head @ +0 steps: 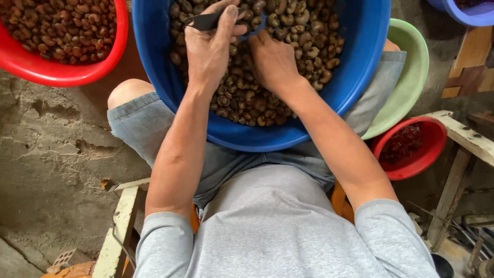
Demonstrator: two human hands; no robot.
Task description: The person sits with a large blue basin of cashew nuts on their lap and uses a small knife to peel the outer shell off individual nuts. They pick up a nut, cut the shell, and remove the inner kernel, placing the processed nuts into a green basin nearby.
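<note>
Big blue basin (355,77) sits on the person's lap, centre of view, filled with brown cashew nuts (247,98). Step in hand looks like sorting or shelling: both hands are down in the pile.

Left hand (208,49) is closed around a small dark tool (206,21), thumb on top. Right hand (272,62) is curled, fingertips in the nuts; can't tell if it has one pinched.

Next move likely needs one nut isolated and steadied against the tool tip.

Room: basin rim close on all sides. Red basin (62,74) of nuts far left, green bowl (411,82) and small red bowl (417,164) right, wooden frame (463,136) near right. Tight.
</note>
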